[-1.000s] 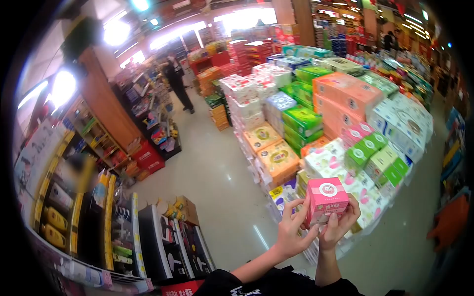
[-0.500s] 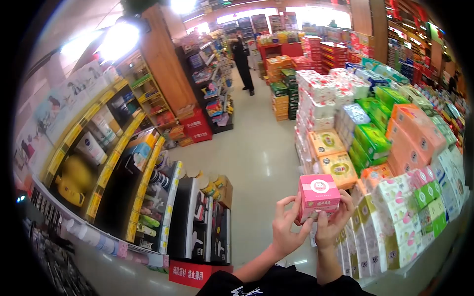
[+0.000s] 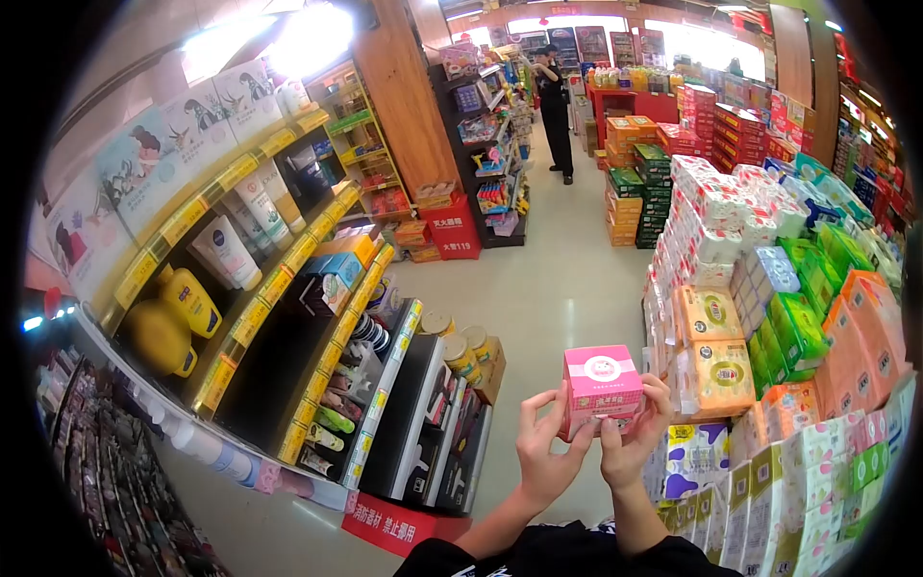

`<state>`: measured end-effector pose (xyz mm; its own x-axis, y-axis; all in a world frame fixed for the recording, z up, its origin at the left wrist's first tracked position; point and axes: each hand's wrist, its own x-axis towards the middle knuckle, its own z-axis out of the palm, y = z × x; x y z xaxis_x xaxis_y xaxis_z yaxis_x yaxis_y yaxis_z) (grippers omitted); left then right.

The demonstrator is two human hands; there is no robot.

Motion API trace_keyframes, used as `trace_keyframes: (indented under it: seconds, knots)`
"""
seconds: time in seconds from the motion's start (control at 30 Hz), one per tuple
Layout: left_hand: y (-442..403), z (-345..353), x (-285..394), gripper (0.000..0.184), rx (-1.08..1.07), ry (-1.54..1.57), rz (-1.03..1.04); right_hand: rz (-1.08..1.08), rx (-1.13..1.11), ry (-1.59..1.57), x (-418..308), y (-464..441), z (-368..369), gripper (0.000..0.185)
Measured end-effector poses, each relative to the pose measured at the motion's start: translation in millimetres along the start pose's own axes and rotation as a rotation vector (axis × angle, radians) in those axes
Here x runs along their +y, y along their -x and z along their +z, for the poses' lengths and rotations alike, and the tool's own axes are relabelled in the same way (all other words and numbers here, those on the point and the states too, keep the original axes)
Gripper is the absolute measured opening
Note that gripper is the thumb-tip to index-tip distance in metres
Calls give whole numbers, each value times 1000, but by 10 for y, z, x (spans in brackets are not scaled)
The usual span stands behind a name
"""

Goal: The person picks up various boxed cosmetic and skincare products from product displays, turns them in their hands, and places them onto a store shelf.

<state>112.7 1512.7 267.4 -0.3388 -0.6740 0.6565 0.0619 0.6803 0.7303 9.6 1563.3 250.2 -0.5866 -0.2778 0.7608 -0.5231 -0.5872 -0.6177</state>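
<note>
A small pink box (image 3: 603,380) with a white round emblem on its top is held up in front of me. My left hand (image 3: 553,444) grips its left side, with the thumb on the front lower edge. On the right side my right hand (image 3: 636,433) closes on the same box, its thumb also at the front lower edge. The box's underside and the fingertips behind it are hidden. Both forearms come up from dark sleeves at the bottom of the view.
To the left, a shelf unit (image 3: 223,370) with yellow price strips carries tubes and yellow bottles (image 3: 190,300). Stacked tissue packs (image 3: 723,375) line the right side. An aisle floor (image 3: 548,288) runs between them toward a person in dark clothes (image 3: 555,115). A red sign (image 3: 399,527) lies low left.
My view has turned left, so the shelves and tissue stacks appear shifted right. The pink box stays between both hands and sits slightly further left in view.
</note>
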Motion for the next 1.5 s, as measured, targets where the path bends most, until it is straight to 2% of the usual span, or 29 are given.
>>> trace_keyframes:
  seconds: [0.27,0.37,0.47,0.57,0.67,0.77,0.87,1.03,1.13,1.23,1.33,1.43,1.5]
  knots:
    - [-248,-16,-342,43,117,-25,-124,80,-67,-58,425,-118,336,63]
    - [-389,59,-568,56,163,-61,-72,94,-87,-70,638,-233,416,64]
    - [-566,143,-730,57,193,-69,-87,78,-116,-76,856,-416,502,64]
    - [-810,184,-804,42,203,-118,-127,83,-142,-155,1118,-622,665,64]
    - [-1058,192,-961,43,242,-192,-114,82,-168,-225,1366,-805,855,65]
    - [-1244,247,-1163,56,345,-201,-105,82,-208,-304,1601,-975,1014,64]
    - [-1441,296,-1249,41,354,-256,-132,99,-238,-384,1836,-1114,1157,64]
    - [-1718,422,-1438,42,379,-355,-135,147,-287,-414,2170,-1327,1247,63]
    - [-1838,449,-1511,43,409,-396,-154,104,-303,-417,2344,-1435,1355,62]
    - [-1895,365,-1560,44,473,-456,-182,180,-335,-569,2424,-1424,1537,60]
    - [-1908,181,-1602,44,534,-508,-183,216,-460,-643,2386,-1425,1677,59]
    - [-1869,-35,-1560,43,596,-555,-252,178,-576,-652,2380,-1388,1883,59]
    - [-1805,-217,-1604,42,643,-662,-193,187,-643,-731,2341,-1324,2063,60]
